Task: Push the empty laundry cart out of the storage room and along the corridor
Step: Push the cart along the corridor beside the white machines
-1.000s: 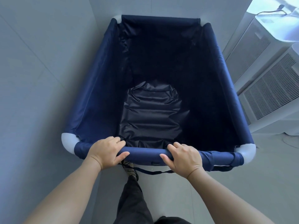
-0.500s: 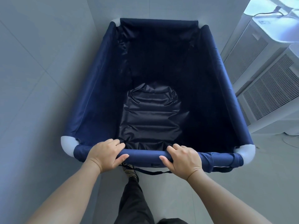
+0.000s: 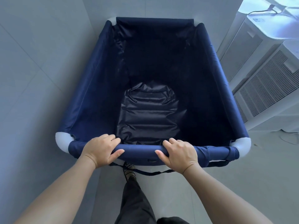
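A pale grey tiled wall (image 3: pixel 32 78) fills the left side of the view, running close beside the deep rectangular laundry cart of navy-blue fabric (image 3: pixel 90 101), which stands on the grey floor (image 3: pixel 258 183) directly ahead of the person. The cart has rounded white plastic corner pieces (image 3: pixel 62 140) and its crinkled dark lining (image 3: pixel 148 113) lies bare, with nothing inside. The left hand (image 3: pixel 100 151) has a closed grip on the padded fabric-covered near rail (image 3: pixel 139 151), fingers curled over the top and thumb pressed along the near face. Below the rail, between the two forearms, a leg in dark trousers (image 3: pixel 134 199) ends in a patterned shoe (image 3: pixel 129 170), and a thin dark strap (image 3: pixel 155 172) hangs loosely under the cart's edge. The right hand (image 3: pixel 179 156) holds the same rail further along in the same closed grip, well apart from the left hand. To the right of the cart stand two white appliances with slatted vent grilles (image 3: pixel 267 91), near its side but not visibly touching it, and a dark cable (image 3: pixel 262 12) lies on top of the farther one.
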Demonstrator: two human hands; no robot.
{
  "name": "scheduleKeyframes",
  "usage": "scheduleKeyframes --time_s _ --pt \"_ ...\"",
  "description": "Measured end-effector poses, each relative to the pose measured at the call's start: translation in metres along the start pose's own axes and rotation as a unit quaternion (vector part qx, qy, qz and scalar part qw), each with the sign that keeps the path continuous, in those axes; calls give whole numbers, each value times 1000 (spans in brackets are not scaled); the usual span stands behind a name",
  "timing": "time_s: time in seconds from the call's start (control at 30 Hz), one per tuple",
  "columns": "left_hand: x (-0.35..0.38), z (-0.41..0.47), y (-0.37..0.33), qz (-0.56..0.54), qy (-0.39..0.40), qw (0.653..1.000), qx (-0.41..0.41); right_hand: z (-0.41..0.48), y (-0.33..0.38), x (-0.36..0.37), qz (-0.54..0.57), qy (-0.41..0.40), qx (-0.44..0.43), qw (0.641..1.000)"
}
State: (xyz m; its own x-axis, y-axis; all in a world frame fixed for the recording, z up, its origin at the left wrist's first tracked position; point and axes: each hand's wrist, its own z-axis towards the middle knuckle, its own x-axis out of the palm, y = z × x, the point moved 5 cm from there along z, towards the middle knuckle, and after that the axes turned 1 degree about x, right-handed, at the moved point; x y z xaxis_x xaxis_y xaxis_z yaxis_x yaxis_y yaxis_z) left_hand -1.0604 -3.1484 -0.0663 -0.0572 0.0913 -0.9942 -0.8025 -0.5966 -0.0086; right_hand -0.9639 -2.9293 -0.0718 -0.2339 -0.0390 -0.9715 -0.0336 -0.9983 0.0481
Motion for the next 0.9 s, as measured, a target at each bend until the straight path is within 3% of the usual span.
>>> scheduleKeyframes --time_s 0.2,0.53,0.73,0.9 --pt "-1 3 1 -2 35 999 16 -1 -1 0 19 41 -4 999" --pt "11 3 11 -3 169 986 -7 0 -4 4 48 168 -9 985" --pt "-1 0 6 -86 140 986 -32 -1 -1 -4 86 204 23 975" --pt "-21 4 5 -100 109 988 -40 4 8 -25 97 181 48 978"
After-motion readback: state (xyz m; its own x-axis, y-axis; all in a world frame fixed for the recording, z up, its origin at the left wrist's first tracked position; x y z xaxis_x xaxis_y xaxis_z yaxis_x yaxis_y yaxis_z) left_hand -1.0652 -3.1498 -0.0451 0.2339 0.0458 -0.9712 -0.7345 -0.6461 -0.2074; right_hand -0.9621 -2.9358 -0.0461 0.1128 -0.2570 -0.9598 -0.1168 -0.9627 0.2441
